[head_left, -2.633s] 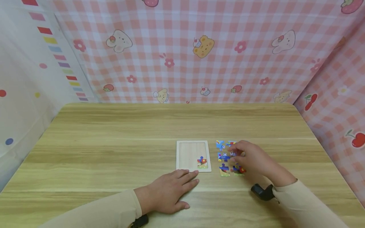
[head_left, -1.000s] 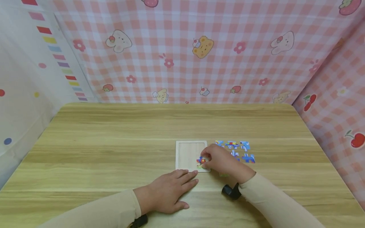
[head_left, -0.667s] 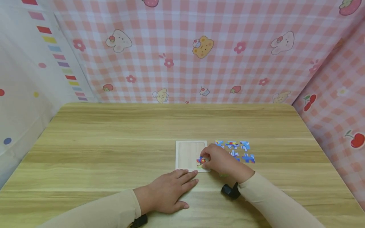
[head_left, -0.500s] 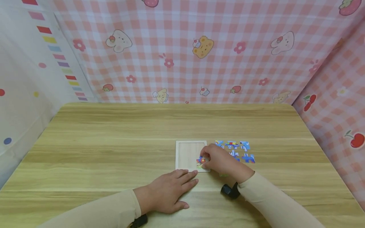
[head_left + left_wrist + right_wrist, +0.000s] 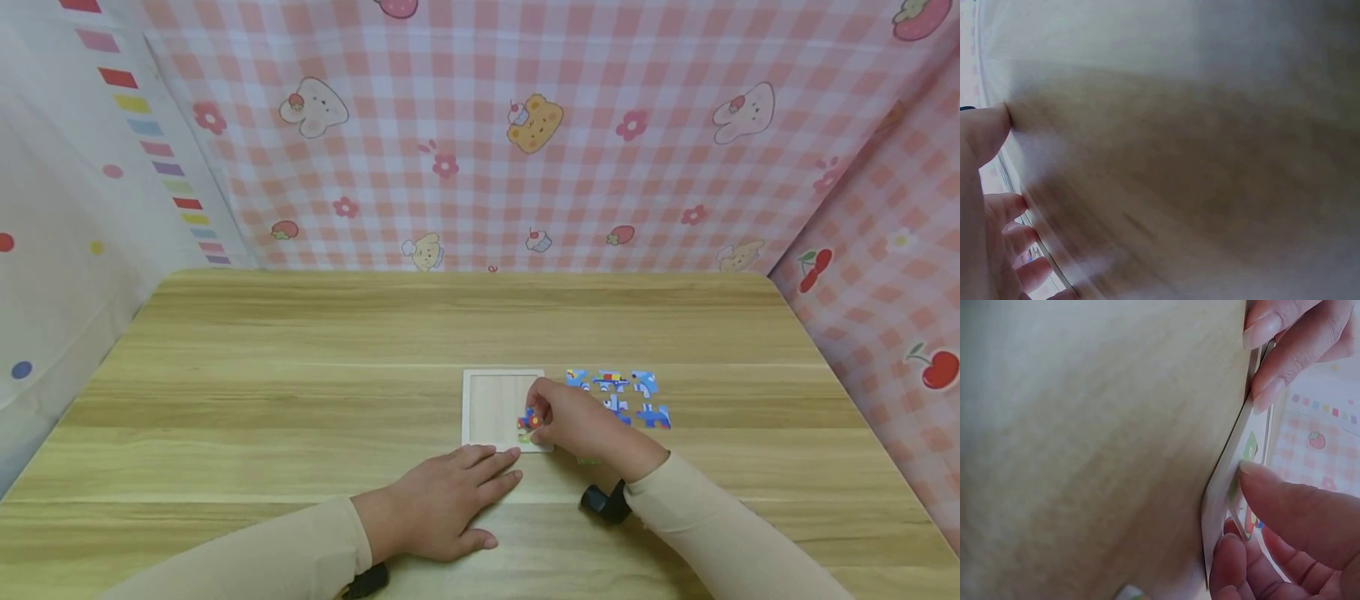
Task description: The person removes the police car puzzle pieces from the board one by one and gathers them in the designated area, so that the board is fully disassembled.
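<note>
A shallow wooden puzzle tray (image 5: 467, 408) lies on the table in the head view. At its lower right corner my right hand (image 5: 581, 425) pinches a red and blue jigsaw piece (image 5: 531, 422) between thumb and fingers. The right wrist view shows the thumb (image 5: 1297, 503) on the piece's printed face, with one edge of the piece raised. My left hand (image 5: 446, 504) lies palm down, fingers spread, its fingertips at the tray's near edge. Part of the pinched piece is hidden by the right hand.
Right of the tray lie several loose jigsaw pieces, including a blue one (image 5: 654, 417) and one with a red and yellow print (image 5: 611, 381). My right hand and wrist cover some of them. A checked curtain (image 5: 480, 167) hangs behind the table (image 5: 300, 333).
My right hand has moved left from above the loose pieces to the piece in the tray and pinches it. Over the last half second that piece has tilted slightly. My left hand stays put.
</note>
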The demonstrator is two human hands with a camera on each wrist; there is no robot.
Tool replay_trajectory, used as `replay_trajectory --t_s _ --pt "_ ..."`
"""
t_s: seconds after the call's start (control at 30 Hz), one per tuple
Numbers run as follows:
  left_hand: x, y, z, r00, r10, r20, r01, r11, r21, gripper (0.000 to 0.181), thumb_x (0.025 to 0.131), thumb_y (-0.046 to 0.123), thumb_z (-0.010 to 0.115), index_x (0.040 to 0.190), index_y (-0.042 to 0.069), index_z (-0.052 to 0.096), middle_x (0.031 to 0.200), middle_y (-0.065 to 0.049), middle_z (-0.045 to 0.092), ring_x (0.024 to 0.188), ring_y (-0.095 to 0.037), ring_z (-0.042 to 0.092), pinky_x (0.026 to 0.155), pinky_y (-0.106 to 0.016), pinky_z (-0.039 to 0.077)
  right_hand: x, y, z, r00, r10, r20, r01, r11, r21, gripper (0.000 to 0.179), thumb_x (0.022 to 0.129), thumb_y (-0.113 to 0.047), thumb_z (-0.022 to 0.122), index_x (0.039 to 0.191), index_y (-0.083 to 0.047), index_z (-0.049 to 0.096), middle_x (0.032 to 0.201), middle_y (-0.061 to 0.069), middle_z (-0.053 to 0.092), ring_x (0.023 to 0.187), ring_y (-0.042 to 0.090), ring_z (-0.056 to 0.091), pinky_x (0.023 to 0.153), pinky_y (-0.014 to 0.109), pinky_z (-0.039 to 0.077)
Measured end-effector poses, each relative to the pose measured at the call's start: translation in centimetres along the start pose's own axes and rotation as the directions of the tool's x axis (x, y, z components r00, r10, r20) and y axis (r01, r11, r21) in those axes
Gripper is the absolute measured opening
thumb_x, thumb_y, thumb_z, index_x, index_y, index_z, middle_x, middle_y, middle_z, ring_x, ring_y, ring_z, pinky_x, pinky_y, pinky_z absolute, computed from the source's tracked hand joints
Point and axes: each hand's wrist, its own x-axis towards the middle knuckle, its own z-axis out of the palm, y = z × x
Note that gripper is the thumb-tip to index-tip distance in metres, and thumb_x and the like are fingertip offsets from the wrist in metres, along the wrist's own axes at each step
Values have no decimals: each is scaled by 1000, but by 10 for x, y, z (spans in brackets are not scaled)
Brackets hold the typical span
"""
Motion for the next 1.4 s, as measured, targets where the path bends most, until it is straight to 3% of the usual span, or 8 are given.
replay_trajectory --t_s 0.63,0.8,1.4 --pt "1 0 2 1000 -2 -9 2 1000 17 67 94 55 48 147 13 41 153 -7 36 133 -24 41 110 -32 34 -5 8 -5 996 -79 -29 83 978 192 17 83 5 68 88 -9 60 80 1 56 75 15 51 67 28 43" --pt "1 1 1 1000 -8 5 8 1000 9 68 94 55 48 147 13 41 154 -7 35 134 -24 40 110 -32 34 -8 16 -12 993 -114 -37 119 971 206 15 84 3 68 92 -7 60 82 2 57 77 15 53 69 28 45" --pt "2 0 -1 999 -21 48 22 999 -33 68 95 54 46 149 13 37 156 -6 31 136 -24 37 111 -33 33 -31 47 -46 987 -83 -134 106 980 170 12 86 1 65 97 -2 60 86 5 58 79 18 53 65 26 46"
